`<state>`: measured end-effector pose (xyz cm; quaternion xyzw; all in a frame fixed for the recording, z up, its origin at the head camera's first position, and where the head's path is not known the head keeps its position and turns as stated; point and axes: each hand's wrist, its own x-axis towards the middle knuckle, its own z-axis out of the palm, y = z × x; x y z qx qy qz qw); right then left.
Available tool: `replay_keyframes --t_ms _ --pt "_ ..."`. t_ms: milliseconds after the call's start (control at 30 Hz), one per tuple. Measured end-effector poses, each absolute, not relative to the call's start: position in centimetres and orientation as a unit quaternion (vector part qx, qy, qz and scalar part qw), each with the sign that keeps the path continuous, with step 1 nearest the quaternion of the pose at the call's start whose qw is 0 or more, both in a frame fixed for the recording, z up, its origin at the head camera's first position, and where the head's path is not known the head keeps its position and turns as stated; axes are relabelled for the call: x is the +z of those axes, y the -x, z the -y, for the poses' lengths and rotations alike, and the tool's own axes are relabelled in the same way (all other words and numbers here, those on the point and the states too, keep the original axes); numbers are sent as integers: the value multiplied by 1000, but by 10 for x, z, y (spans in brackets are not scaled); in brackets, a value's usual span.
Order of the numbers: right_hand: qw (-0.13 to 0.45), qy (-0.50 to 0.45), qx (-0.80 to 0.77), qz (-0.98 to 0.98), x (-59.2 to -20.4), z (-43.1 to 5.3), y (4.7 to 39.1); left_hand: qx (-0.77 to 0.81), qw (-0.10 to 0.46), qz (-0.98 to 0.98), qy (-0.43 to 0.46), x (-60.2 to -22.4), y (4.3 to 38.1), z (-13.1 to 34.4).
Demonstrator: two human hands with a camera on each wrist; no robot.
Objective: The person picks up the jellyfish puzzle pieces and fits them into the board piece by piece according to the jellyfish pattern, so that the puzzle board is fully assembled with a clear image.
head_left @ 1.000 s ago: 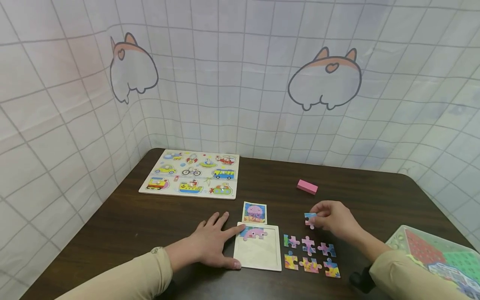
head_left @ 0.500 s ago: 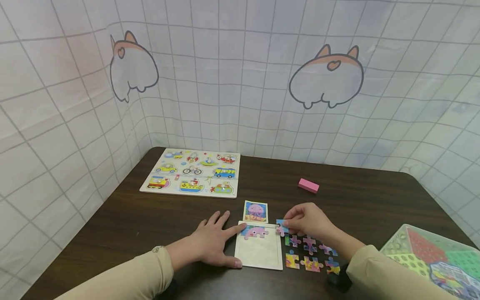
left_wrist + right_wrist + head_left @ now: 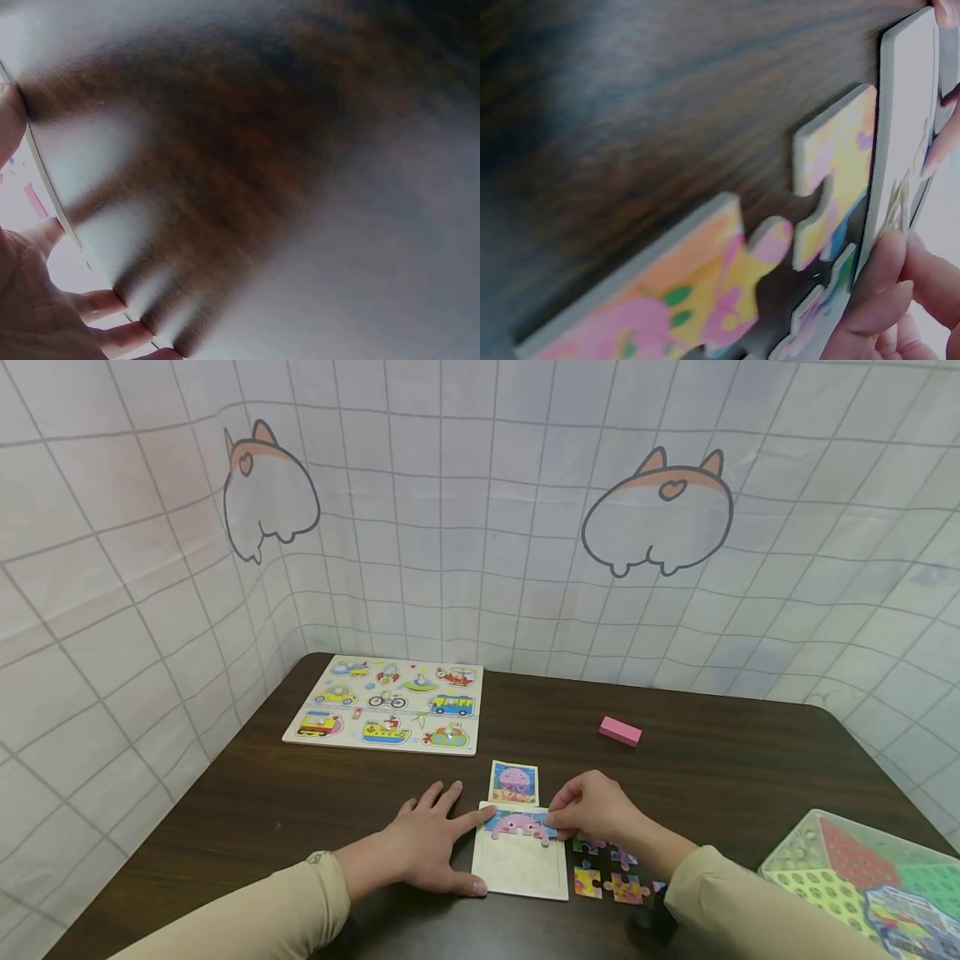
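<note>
My left hand (image 3: 427, 843) lies with fingers spread, index fingertip and thumb at the left side of a small white puzzle tray (image 3: 517, 872). With thumb and fingers my right hand (image 3: 596, 810) pinches a blue-and-pink jigsaw piece (image 3: 546, 835) at the tray's top right corner. Beside it, pieces with a pink jellyfish face (image 3: 513, 824) lie along the tray's top edge. A jellyfish picture card (image 3: 514, 783) touches the tray's far side. Several loose jigsaw pieces (image 3: 587, 882) lie right of the tray, partly hidden under my right arm; one yellow piece (image 3: 840, 157) shows close in the right wrist view.
A wooden vehicle puzzle board (image 3: 386, 706) lies at the back left. A pink block (image 3: 620, 732) is farther back on the right. At the right edge stands a clear-lidded box (image 3: 862, 877) with coloured sections. A tiled-pattern curtain (image 3: 465, 527) closes off the table's far side.
My right hand has carried the blue-and-pink jigsaw piece leftward from beyond the loose pieces to the tray's top right corner. The left hand stays in place.
</note>
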<state>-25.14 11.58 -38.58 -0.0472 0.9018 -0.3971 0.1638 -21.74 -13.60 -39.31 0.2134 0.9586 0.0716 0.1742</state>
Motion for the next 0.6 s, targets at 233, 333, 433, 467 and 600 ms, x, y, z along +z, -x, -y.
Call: replay_keyframes --t_ms 233,333,433,467,600 --pt "154 26 -362 -919 -380 -109 251 69 173 -959 -216 -394 218 136" --pt "153 21 -350 -924 -378 -106 252 66 173 -959 -215 -394 219 136" --pt "151 20 -337 -929 -378 -103 254 65 174 -959 -212 -395 219 136" --pt "150 21 -333 -931 -378 -103 255 65 174 -959 -212 -395 219 136" --pt "145 28 -320 -936 -378 -101 256 65 174 -960 -212 -395 219 136"
